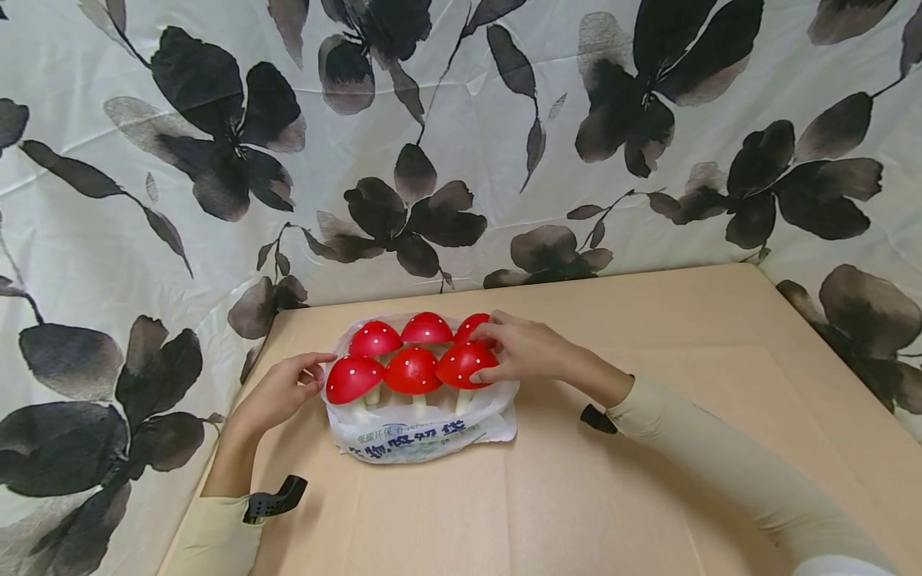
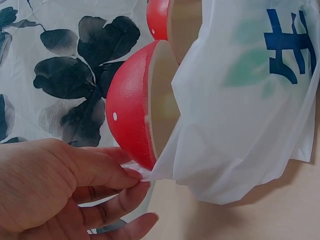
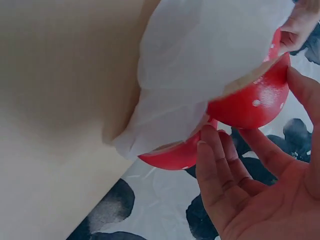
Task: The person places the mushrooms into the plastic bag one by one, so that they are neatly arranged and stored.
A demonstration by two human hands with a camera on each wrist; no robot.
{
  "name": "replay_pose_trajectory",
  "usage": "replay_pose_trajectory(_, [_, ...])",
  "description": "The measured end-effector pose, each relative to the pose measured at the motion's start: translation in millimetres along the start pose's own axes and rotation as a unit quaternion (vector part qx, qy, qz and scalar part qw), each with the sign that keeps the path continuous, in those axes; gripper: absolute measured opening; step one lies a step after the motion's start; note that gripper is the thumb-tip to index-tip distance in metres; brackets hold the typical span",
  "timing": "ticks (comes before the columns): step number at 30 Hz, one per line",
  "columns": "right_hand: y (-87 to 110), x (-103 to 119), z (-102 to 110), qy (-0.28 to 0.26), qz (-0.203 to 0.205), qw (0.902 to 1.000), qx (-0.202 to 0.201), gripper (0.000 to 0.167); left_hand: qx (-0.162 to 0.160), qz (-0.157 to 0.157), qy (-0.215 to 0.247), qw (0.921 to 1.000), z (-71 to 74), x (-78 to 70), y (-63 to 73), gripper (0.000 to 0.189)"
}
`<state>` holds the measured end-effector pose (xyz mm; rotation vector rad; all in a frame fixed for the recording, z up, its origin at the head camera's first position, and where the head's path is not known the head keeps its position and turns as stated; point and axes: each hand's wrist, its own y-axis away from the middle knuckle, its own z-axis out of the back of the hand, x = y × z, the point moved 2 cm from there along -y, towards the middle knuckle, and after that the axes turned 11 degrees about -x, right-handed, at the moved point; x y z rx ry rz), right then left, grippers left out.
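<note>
Several toy mushrooms with red, white-dotted caps and pale stems stand in two rows in a white plastic bag (image 1: 432, 444) printed with blue characters. At the bag's left side, my left hand (image 1: 281, 392) pinches a bit of its edge between thumb and forefinger, close beside the front-left mushroom (image 2: 130, 100). My right hand (image 1: 533, 348) holds the cap of the front-right mushroom (image 3: 257, 102), thumb on one side and fingers on the other. Its fingertips also lie near the back-right mushroom (image 1: 470, 326), partly hidden behind the hand. The bag covers the stems in both wrist views.
The bag lies on a light tan tabletop (image 1: 591, 496), near its left and back edges. A white cloth with dark flowers (image 1: 504, 144) hangs behind and to the left. Black bands (image 1: 276, 500) sit at both wrists.
</note>
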<state>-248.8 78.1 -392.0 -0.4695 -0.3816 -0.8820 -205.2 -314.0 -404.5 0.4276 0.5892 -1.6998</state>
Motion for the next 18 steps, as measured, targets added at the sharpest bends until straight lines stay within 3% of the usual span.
replay_pose_trajectory(4, [1.6, -2, -2, 0.007, 0.002, 0.9999, 0.008, 0.061, 0.002, 0.004, 0.001, 1.0, -0.9, -1.1, 0.0, 0.043])
replay_pose_trajectory(12, [4.7, -8, 3, -0.05, -0.005, 0.9987, 0.006, 0.062, -0.008, -0.008, -0.012, 0.9999, 1.8, -3.7, 1.1, 0.043])
replay_pose_trajectory(18, [9.3, -13, 12, -0.088, -0.009, 0.996, 0.013, 0.061, -0.026, -0.025, -0.04, 0.9985, 11.6, -9.6, 2.2, 0.043])
